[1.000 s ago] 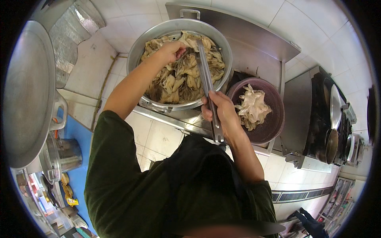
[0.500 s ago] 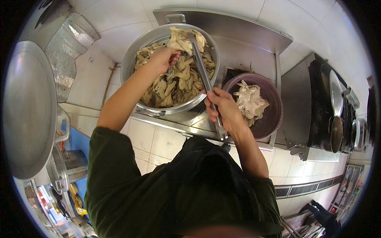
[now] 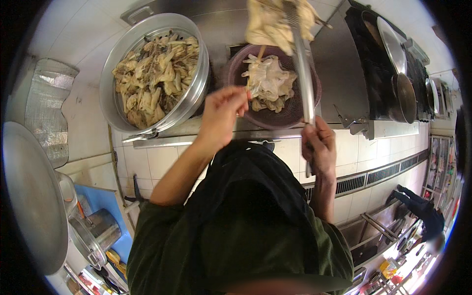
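Observation:
My right hand (image 3: 319, 145) grips long metal tongs (image 3: 303, 73). At their far end hangs a pale yellowish piece of poultry (image 3: 268, 27), raised above the back of a purple-brown mesh basket (image 3: 236, 73). My left hand (image 3: 223, 110) is closed in a pinch at the basket's near left rim. From its fingertips a thin light-brown stick-like thing (image 3: 261, 52) runs up toward the poultry; its exact kind is unclear. Inside the basket lie several paler pieces of poultry (image 3: 270, 78). To the left, a large round metal steamer pot (image 3: 194, 91) holds many yellowish-grey poultry pieces (image 3: 157, 78).
A stove (image 3: 373, 64) with pans stands to the right. At the far left are a big metal lid (image 3: 34, 196) and a metal pot (image 3: 103, 231) on a blue surface. A floor drain grate (image 3: 378, 169) runs behind on the right. Another person (image 3: 425, 216) is at lower right.
Both hands and the tongs have moved right, from the steamer pot to the basket, carrying the poultry piece along. My view has shifted right too.

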Demonstrator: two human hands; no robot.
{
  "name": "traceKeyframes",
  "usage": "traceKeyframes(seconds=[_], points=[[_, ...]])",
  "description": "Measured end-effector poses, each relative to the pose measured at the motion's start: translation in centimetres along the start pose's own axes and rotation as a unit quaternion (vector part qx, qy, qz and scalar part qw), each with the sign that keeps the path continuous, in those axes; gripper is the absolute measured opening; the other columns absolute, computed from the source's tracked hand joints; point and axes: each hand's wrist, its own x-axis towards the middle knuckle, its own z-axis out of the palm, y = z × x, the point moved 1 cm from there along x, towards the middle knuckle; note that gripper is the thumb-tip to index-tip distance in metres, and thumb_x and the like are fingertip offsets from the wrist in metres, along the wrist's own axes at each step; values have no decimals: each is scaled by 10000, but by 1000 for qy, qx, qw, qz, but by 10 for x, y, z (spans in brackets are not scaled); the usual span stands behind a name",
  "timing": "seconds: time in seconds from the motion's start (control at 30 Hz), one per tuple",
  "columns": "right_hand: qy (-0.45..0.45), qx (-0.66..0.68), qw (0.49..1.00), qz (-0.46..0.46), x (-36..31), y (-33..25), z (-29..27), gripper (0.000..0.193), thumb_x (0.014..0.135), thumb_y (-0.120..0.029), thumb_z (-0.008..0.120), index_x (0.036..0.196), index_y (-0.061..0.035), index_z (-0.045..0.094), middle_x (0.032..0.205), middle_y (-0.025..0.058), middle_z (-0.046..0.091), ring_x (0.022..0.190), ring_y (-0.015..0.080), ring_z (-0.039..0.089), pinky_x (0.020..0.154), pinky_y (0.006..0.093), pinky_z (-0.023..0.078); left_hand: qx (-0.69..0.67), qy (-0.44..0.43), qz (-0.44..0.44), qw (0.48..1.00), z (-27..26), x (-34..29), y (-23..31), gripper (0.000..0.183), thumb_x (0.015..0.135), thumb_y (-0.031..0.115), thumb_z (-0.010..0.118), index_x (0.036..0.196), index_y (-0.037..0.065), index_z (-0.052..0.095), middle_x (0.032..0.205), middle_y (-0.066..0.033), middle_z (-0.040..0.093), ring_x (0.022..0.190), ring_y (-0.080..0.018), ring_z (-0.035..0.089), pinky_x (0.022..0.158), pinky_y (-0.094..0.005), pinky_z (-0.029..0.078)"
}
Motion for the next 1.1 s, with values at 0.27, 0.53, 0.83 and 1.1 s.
traceKeyframes(seconds=[0.27, 0.53, 0.83, 1.1], points=[[196, -424, 880, -87, -41, 8, -106, 258, 1002, -63, 578, 1237, 34, 626, 741, 104, 624, 638, 170, 608, 587, 343, 499, 300, 45, -71, 950, -87, -77, -48, 197, 977, 167, 660, 983, -18, 728, 758, -19, 638, 688, -93, 560, 630, -253, 440], [146, -679, 711, -107, 3, 69, -85, 337, 987, -81, 567, 1323, -56, 577, 933, 160, 666, 719, 335, 708, 574, 453, 579, 344, 213, -82, 911, -148, -111, -103, 178, 978, 148, 663, 1008, -9, 741, 748, -11, 658, 641, -70, 560, 583, -237, 438], [73, -669, 734, -88, -16, 9, -76, 385, 953, -115, 643, 1323, -23, 594, 996, 202, 682, 859, 372, 703, 738, 470, 573, 612, 224, 73, 755, -195, -73, -162, 133, 912, 117, 687, 932, -5, 736, 824, -210, 722, 722, -377, 702, 654, -420, 547], [99, -640, 761, 42, -77, -85, -111, 382, 900, -123, 726, 1273, -48, 699, 897, 155, 726, 700, 198, 597, 691, 365, 497, 649, 212, 48, 729, -220, -32, -164, 125, 863, 138, 634, 822, 52, 715, 883, -215, 655, 846, -434, 660, 771, -532, 530]])
